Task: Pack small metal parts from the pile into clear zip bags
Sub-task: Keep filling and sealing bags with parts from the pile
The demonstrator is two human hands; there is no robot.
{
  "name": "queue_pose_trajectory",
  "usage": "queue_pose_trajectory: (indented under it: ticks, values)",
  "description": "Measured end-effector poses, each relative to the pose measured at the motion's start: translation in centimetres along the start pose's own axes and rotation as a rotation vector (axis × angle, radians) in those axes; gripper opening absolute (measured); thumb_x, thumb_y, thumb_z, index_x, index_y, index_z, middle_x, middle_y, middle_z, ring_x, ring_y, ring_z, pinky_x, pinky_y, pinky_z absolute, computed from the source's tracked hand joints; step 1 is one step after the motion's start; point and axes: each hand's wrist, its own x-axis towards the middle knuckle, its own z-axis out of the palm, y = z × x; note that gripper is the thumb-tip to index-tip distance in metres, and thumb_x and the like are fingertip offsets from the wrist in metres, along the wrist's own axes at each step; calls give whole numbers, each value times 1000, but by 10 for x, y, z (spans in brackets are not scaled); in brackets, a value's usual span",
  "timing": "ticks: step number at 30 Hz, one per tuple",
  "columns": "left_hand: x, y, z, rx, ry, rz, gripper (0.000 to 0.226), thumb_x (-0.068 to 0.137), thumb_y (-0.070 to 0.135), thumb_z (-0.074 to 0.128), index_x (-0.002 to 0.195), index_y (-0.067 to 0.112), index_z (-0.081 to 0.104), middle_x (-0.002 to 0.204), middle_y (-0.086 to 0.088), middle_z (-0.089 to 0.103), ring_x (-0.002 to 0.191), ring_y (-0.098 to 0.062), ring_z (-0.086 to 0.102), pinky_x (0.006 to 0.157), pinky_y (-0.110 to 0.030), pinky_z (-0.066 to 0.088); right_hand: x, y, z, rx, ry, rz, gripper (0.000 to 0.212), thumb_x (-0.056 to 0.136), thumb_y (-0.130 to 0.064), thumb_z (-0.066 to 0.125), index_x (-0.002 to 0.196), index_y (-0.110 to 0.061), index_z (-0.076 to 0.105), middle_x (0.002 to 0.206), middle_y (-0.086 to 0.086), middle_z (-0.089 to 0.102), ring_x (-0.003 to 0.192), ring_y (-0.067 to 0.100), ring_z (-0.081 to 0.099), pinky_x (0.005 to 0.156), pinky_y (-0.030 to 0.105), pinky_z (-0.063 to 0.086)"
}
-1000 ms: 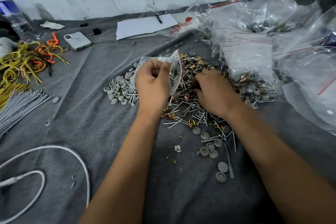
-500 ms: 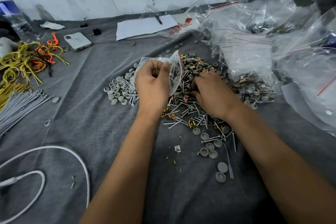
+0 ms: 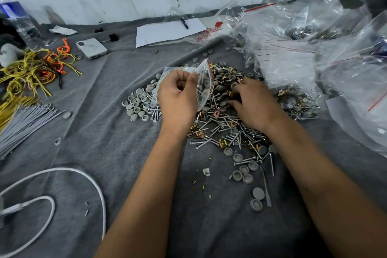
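A pile of screws, brass clips and grey caps (image 3: 226,130) lies on the grey cloth in the middle. My left hand (image 3: 178,98) pinches a small clear zip bag (image 3: 204,84) with a red strip, held upright above the pile's left edge; a few screws show inside it. My right hand (image 3: 251,104) lies palm down on the pile just right of the bag, fingers bent into the parts. Whether those fingers hold a part is hidden.
A heap of clear zip bags (image 3: 303,52) fills the right side. Grey caps (image 3: 137,104) cluster left of the bag. Yellow and orange wires (image 3: 35,69), grey cable ties (image 3: 23,123), a phone (image 3: 92,48), paper with a pen (image 3: 167,31) and a white cable (image 3: 69,176) lie around.
My right hand has crept a little forward and up across the pile, toward the far parts. My left hand and the bag have stayed where they were.
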Motion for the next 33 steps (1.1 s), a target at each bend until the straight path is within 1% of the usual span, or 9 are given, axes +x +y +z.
queue_pose_trajectory:
  ticks: [6, 11, 15, 17, 21, 23, 26, 30, 33]
  values:
    - [2, -2, 0, 13, 2, 8, 23, 103, 16, 62, 80, 13, 62, 60, 3, 52, 53, -12, 43, 53, -31, 37, -3, 2, -3, 105, -63, 1, 15, 98, -17, 67, 113, -14, 68, 115, 5, 64, 106, 22, 60, 90, 34, 47]
    - [3, -4, -1, 14, -8, 10, 23, 103, 17, 62, 79, 15, 61, 59, 7, 51, 51, -8, 42, 54, -29, 36, -6, 4, -4, 240, -117, 16, 27, 94, -9, 71, 119, -20, 67, 99, -6, 65, 91, 13, 63, 81, 27, 48]
    - [2, -4, 0, 8, -8, 3, 23, 103, 17, 62, 81, 13, 61, 58, 7, 50, 50, -8, 40, 53, -28, 35, -6, 5, -5, 242, -134, 24, 19, 94, -10, 72, 106, -25, 70, 90, -11, 63, 85, 9, 64, 72, 21, 47]
    - [2, -3, 0, 9, -5, 4, 23, 103, 16, 62, 80, 14, 61, 58, 8, 49, 50, -7, 40, 52, -27, 34, -6, 4, -5, 233, -106, 18, 17, 92, -12, 74, 104, -24, 70, 90, -10, 62, 84, 10, 62, 70, 22, 44]
    - [1, -3, 0, 18, -11, 8, 21, 103, 16, 62, 83, 10, 62, 59, 6, 50, 51, -8, 41, 52, -29, 36, -5, 7, -5, 236, -22, 43, 26, 87, -15, 81, 111, -16, 71, 92, -5, 62, 83, 11, 58, 76, 26, 46]
    - [1, -2, -1, 17, -12, 9, 21, 103, 16, 62, 83, 10, 62, 59, 5, 50, 51, -8, 41, 52, -29, 37, -5, 10, -6, 299, 14, 64, 17, 89, -11, 79, 104, -16, 73, 85, -9, 62, 77, 3, 59, 73, 19, 49]
    - [1, -2, -1, 13, -12, 6, 22, 103, 16, 62, 81, 12, 62, 60, 5, 51, 52, -9, 42, 53, -28, 36, -5, 16, -9, 370, 107, 100, 10, 92, -10, 74, 99, -17, 76, 82, -14, 63, 77, -6, 58, 65, 7, 41]
    - [1, -2, -1, 22, -11, 7, 23, 103, 16, 62, 80, 13, 62, 61, 4, 52, 54, -10, 43, 56, -31, 38, -5, 18, -11, 430, 150, 117, 15, 97, -6, 67, 103, -16, 75, 83, -6, 69, 74, -3, 67, 59, 2, 45]
    - [1, -3, -1, 16, -7, 4, 23, 103, 16, 62, 80, 14, 62, 61, 5, 52, 54, -9, 43, 55, -29, 37, -6, 18, -11, 357, 88, 48, 12, 99, -12, 66, 105, -15, 76, 90, -2, 71, 78, 6, 67, 64, 11, 46]
